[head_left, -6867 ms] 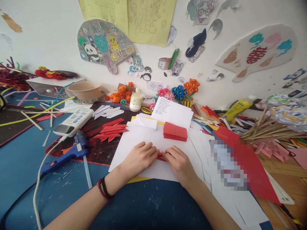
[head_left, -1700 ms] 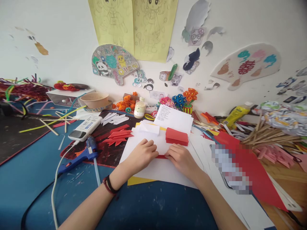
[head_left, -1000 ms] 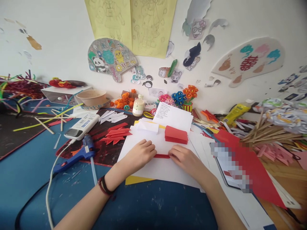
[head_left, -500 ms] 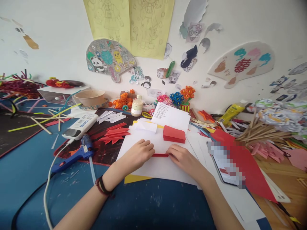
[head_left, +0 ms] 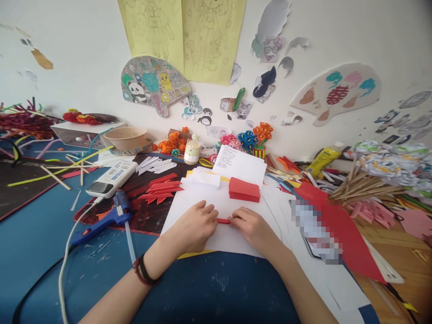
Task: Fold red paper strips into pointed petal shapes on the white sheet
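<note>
A narrow folded red paper strip [head_left: 223,221] lies across the white sheets [head_left: 189,202], held between my two hands. My left hand [head_left: 201,222] has its fingers curled and closed on the strip's left end. At the right end, my right hand [head_left: 248,223] pinches the strip with bent fingers. Just beyond my right hand is a stack of red paper rectangles [head_left: 245,189]. Folded white paper pieces [head_left: 204,179] are to the left of that stack. Pointed red paper pieces [head_left: 162,188] lie in a pile beyond my left forearm.
A blue glue gun [head_left: 116,213] and a white power bank [head_left: 113,179] with a cable lie at left. A phone [head_left: 313,234] rests at right by a large red sheet [head_left: 357,245]. A glue bottle [head_left: 192,150] and paper flowers stand by the wall.
Both hands have come slightly closer together along the red strip, so less of it shows between them. The right hand has shifted a little to the left. Both hands still hold the strip.
</note>
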{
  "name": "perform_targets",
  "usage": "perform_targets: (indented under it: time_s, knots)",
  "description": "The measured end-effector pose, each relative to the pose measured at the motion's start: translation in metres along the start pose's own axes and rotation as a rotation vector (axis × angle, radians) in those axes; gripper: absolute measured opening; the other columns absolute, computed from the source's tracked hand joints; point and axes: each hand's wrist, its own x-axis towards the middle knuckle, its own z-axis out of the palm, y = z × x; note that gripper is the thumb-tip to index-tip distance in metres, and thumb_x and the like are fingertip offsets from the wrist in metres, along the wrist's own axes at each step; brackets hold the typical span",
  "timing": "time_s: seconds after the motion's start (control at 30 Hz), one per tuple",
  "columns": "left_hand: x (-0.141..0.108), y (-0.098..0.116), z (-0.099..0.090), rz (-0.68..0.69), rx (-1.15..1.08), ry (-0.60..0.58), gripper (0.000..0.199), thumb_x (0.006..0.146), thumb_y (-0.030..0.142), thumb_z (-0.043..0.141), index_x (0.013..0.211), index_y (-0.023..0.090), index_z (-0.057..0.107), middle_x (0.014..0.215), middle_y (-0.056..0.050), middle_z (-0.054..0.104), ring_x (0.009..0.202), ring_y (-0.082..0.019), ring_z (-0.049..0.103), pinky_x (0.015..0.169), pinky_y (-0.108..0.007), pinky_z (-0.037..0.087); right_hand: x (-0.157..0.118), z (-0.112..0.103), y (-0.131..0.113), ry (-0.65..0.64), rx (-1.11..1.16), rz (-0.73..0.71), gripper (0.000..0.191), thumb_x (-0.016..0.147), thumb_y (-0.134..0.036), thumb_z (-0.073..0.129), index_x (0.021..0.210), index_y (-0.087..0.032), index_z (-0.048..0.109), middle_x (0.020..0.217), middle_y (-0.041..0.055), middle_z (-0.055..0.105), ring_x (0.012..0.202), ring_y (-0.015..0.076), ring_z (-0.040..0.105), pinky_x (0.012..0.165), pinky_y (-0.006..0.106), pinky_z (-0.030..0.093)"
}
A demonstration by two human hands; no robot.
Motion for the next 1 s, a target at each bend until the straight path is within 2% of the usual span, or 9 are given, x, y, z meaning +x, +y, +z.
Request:
perform_targets:
  time_s: [0.1, 0.3, 0.4, 0.47, 0.67, 0.83, 1.0]
  knots:
    - [0.000, 0.001, 0.000, -0.038, 0.005, 0.015, 0.010, 0.087, 0.020, 0.053, 0.079, 0.016, 0.057, 0.076, -0.006, 0.054, 0.074, -0.023, 0.047, 0.064, -0.038, 0.032, -0.001, 0.005, -0.002, -0.006, -0.121, -0.051, 0.023, 0.094, -0.009, 0.041, 0.086, -0.015, 0.061, 0.083, 0.0064, 0.058, 0.077, 0.0179, 0.052, 0.069, 0.032, 0.045]
    - [0.002, -0.005, 0.011, 0.030, 0.070, 0.054, 0.017, 0.092, 0.010, 0.046, 0.079, 0.014, 0.057, 0.077, -0.006, 0.055, 0.073, -0.021, 0.047, 0.062, -0.035, 0.032, 0.000, 0.009, -0.003, 0.002, -0.132, -0.065, 0.020, 0.096, -0.020, 0.044, 0.087, -0.014, 0.061, 0.083, 0.0068, 0.058, 0.078, 0.0184, 0.053, 0.068, 0.032, 0.046]
    - [0.004, -0.003, 0.014, 0.049, 0.099, 0.093, 0.018, 0.091, 0.007, 0.045, 0.080, 0.013, 0.057, 0.078, -0.006, 0.055, 0.074, -0.021, 0.047, 0.062, -0.034, 0.032, 0.002, 0.012, -0.004, 0.034, -0.159, -0.064, 0.019, 0.096, -0.015, 0.042, 0.093, -0.014, 0.061, 0.084, 0.0073, 0.059, 0.080, 0.0193, 0.054, 0.070, 0.033, 0.045]
    - [0.005, -0.001, 0.016, 0.008, 0.072, 0.117, 0.018, 0.092, 0.008, 0.044, 0.080, 0.014, 0.057, 0.079, -0.006, 0.054, 0.075, -0.021, 0.047, 0.062, -0.034, 0.033, 0.003, 0.014, -0.006, 0.076, -0.154, -0.039, 0.021, 0.095, -0.011, 0.040, 0.093, -0.014, 0.061, 0.084, 0.0073, 0.060, 0.079, 0.0191, 0.054, 0.071, 0.033, 0.045]
    - [0.010, 0.007, 0.020, -0.209, -0.231, 0.185, 0.027, 0.097, 0.019, 0.041, 0.077, 0.016, 0.059, 0.071, -0.002, 0.056, 0.069, -0.016, 0.047, 0.063, -0.031, 0.036, 0.005, 0.020, -0.014, 0.190, 0.133, 0.144, 0.020, 0.096, -0.018, 0.043, 0.085, -0.018, 0.060, 0.073, 0.0025, 0.057, 0.064, 0.0140, 0.053, 0.061, 0.027, 0.043]
    - [0.009, 0.008, 0.019, -0.287, -0.344, 0.202, 0.031, 0.096, 0.018, 0.042, 0.072, 0.016, 0.062, 0.068, -0.002, 0.058, 0.067, -0.016, 0.049, 0.059, -0.028, 0.036, 0.006, 0.019, -0.013, 0.257, 0.378, 0.312, 0.021, 0.092, -0.030, 0.053, 0.074, -0.021, 0.059, 0.069, 0.0010, 0.061, 0.062, 0.0145, 0.056, 0.059, 0.027, 0.045]
    - [0.009, 0.007, 0.018, -0.328, -0.426, 0.181, 0.028, 0.095, 0.019, 0.045, 0.078, 0.018, 0.066, 0.071, -0.003, 0.060, 0.072, -0.016, 0.053, 0.063, -0.026, 0.039, 0.008, 0.014, -0.015, 0.253, 0.463, 0.368, 0.018, 0.087, -0.024, 0.055, 0.071, -0.020, 0.063, 0.067, 0.0008, 0.064, 0.062, 0.0151, 0.058, 0.059, 0.027, 0.046]
